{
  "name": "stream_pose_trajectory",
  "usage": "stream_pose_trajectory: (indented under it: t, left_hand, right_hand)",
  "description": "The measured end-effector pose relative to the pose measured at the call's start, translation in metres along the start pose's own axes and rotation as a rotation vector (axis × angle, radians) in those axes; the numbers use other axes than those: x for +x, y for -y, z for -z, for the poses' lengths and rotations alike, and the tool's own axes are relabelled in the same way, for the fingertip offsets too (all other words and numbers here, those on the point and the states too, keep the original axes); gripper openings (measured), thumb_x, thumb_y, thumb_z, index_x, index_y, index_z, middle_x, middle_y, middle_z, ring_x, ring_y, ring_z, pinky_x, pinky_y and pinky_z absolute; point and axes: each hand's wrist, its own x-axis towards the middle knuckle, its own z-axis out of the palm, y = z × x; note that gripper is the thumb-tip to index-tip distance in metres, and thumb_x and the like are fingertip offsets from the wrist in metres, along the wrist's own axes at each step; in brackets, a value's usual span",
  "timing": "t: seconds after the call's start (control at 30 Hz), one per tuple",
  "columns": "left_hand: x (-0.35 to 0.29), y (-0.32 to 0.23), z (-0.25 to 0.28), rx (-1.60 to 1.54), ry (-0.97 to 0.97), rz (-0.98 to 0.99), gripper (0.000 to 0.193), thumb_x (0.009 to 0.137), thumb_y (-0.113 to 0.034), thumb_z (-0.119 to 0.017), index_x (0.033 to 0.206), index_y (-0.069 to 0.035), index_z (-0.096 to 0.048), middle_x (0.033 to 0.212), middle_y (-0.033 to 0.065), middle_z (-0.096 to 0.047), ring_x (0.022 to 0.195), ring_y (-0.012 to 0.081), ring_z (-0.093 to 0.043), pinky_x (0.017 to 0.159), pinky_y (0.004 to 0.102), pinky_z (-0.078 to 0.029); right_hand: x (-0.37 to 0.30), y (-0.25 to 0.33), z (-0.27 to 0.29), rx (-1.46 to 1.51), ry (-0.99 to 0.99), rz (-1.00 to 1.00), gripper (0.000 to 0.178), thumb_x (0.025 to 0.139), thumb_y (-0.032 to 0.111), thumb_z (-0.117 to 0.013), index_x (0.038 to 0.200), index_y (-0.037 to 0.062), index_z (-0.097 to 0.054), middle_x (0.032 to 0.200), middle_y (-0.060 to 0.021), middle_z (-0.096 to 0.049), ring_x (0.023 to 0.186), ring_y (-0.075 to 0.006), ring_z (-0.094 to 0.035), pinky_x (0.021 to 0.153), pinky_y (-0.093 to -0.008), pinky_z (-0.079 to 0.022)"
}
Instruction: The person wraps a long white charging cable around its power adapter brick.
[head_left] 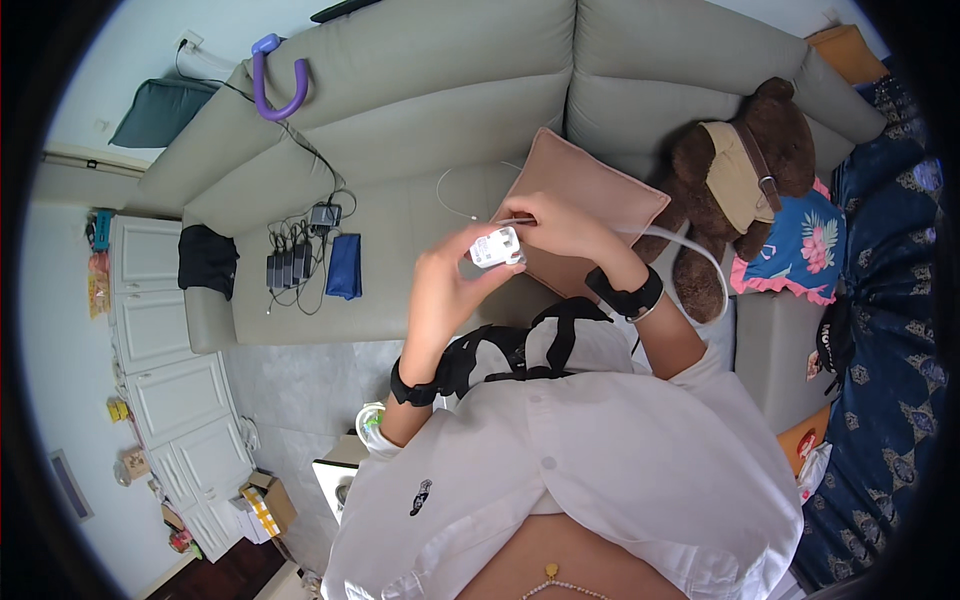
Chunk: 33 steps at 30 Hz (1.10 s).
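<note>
My left hand (440,283) grips a white charger (492,248) between thumb and fingers, its prong side facing up toward me. Close against it, my right hand (562,230) pinches a cable; the exact spot where cable and charger meet is hidden by the fingers. From behind my right hand a white cable (706,250) loops out to the right and bends down beside the teddy bear. Another thin stretch of cable (441,190) curves over the seat left of the pillow. A pink pillow (578,185) lies just beyond both hands.
A grey sofa (400,120) spans the scene ahead. On its seat are several black power adapters (290,265) with tangled cords and a blue pouch (344,266). A brown teddy bear (740,160) sits at right. A purple U-shaped tool (278,100) rests on the backrest.
</note>
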Motion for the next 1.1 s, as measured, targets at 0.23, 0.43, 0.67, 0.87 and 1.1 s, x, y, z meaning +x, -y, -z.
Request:
stream_pose_trajectory:
  t: [0.23,0.43,0.67,0.87,1.1]
  left_hand:
    - [0.004,0.012,-0.004,0.201,-0.362,-0.034,0.040,0.071,-0.019,-0.082,0.103,-0.003,-0.065,0.083,0.0125,-0.069,0.075,0.0226,-0.068,0.068,0.0299,-0.053]
    - [0.009,0.025,-0.010,0.055,-0.509,0.036,0.037,0.075,-0.018,-0.081,0.101,0.000,-0.061,0.082,0.0112,-0.069,0.070,0.0146,-0.065,0.066,0.0275,-0.052]
    - [0.013,0.034,-0.010,-0.095,-0.496,0.104,0.026,0.088,-0.010,-0.069,0.104,0.003,-0.054,0.087,0.0059,-0.067,0.075,0.0073,-0.060,0.070,0.0223,-0.051]
    - [0.014,0.041,-0.013,-0.478,-0.419,0.116,0.027,0.093,-0.012,-0.063,0.110,0.003,-0.049,0.094,0.0071,-0.068,0.083,0.0087,-0.061,0.073,0.0221,-0.049]
    - [0.015,0.033,-0.013,-0.704,-0.418,0.191,0.019,0.095,-0.013,-0.060,0.105,-0.001,-0.049,0.093,0.0053,-0.063,0.080,0.0084,-0.060,0.071,0.0250,-0.052]
  right_hand:
    - [-0.009,0.017,0.006,0.351,0.004,-0.246,0.018,0.098,0.022,-0.050,0.105,0.0058,-0.055,0.082,0.0048,-0.048,0.062,-0.0043,-0.039,0.055,-0.0215,-0.034]
    - [-0.007,0.031,-0.011,0.306,-0.240,-0.220,0.018,0.100,0.023,-0.046,0.102,0.0068,-0.054,0.077,0.0050,-0.045,0.058,-0.0030,-0.033,0.051,-0.0206,-0.029]
    - [-0.006,0.038,-0.028,0.814,-0.170,-0.304,0.022,0.102,0.025,-0.043,0.093,0.0058,-0.050,0.069,0.0073,-0.035,0.056,-0.0024,-0.028,0.050,-0.0193,-0.026]
    - [-0.003,0.040,-0.035,0.861,-0.214,-0.178,0.025,0.103,0.024,-0.039,0.096,0.0037,-0.051,0.069,0.0046,-0.041,0.059,-0.0038,-0.035,0.055,-0.0200,-0.033]
    - [-0.003,0.041,-0.041,0.595,-0.213,-0.058,0.029,0.103,0.020,-0.032,0.098,0.0020,-0.054,0.073,-0.0007,-0.052,0.062,-0.0074,-0.045,0.061,-0.0236,-0.040]
